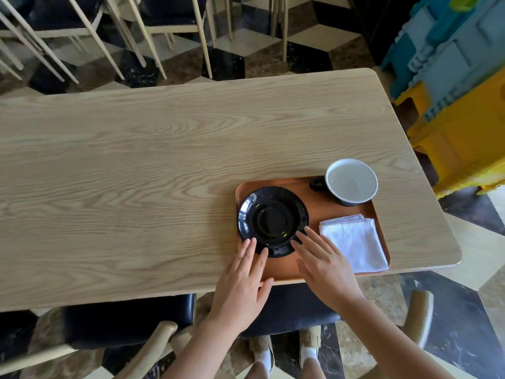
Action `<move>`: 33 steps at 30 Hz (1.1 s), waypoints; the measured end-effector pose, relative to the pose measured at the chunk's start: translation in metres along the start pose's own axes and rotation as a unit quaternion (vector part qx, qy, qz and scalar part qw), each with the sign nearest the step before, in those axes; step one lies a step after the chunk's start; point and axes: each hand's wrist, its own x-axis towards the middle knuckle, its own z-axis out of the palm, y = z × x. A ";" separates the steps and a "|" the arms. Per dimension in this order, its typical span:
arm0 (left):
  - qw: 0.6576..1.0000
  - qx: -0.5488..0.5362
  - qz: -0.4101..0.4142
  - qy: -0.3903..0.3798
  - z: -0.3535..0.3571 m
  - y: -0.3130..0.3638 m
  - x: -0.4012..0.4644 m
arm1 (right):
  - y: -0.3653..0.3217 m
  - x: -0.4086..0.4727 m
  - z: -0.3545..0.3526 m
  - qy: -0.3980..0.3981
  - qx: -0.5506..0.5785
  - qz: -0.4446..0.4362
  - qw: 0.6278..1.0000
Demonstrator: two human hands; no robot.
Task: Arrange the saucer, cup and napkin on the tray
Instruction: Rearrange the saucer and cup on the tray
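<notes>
Saucer [273, 221] on tray [314, 212] left side; I read it glossy, rigid, chippable; left hand [241, 280] and right hand [325, 266] flat, fingers spread, tips on near rim; I'd lift by rim edges.

One long, pale wood-grain counter [164, 165] carries one rectangular copper-coloured tray [308, 266]. On the tray: one glossy black round saucer [273, 220], one dark cup with a white inside [351, 181] and a single handle, and one folded white cloth napkin [355, 242]. Two bare hands reach in, one left hand [241, 285] and one right hand [325, 269], each with fingers spread flat. Two dark-cushioned chairs with light wooden frames [128, 324] stand at the near edge. Two feet in tan shoes [310, 340] with white socks show below. Several more light-framed chairs stand beyond the counter; their number cannot be told. Stacked plastic crates [459, 86] at the right show two colours, blue and yellow.
</notes>
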 end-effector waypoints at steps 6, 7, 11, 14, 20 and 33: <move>1.000 -0.001 -0.003 0.007 0.000 0.002 -0.001 | -0.002 -0.004 0.000 0.003 0.003 0.009 1.000; 1.000 -0.002 -0.004 0.008 0.000 0.003 -0.001 | -0.003 -0.004 0.000 0.003 0.004 0.010 1.000; 1.000 -0.004 -0.010 0.009 0.001 0.004 -0.001 | -0.003 -0.006 0.000 0.002 0.006 0.013 1.000; 1.000 -0.003 -0.009 0.004 0.001 0.005 -0.001 | -0.003 -0.006 -0.001 -0.001 0.010 0.013 1.000; 1.000 -0.014 0.012 0.013 -0.013 0.010 0.018 | 0.007 0.006 -0.018 0.026 0.025 0.007 0.999; 0.999 0.011 0.024 0.033 -0.033 0.082 0.199 | 0.127 0.075 -0.071 0.027 -0.034 0.176 0.983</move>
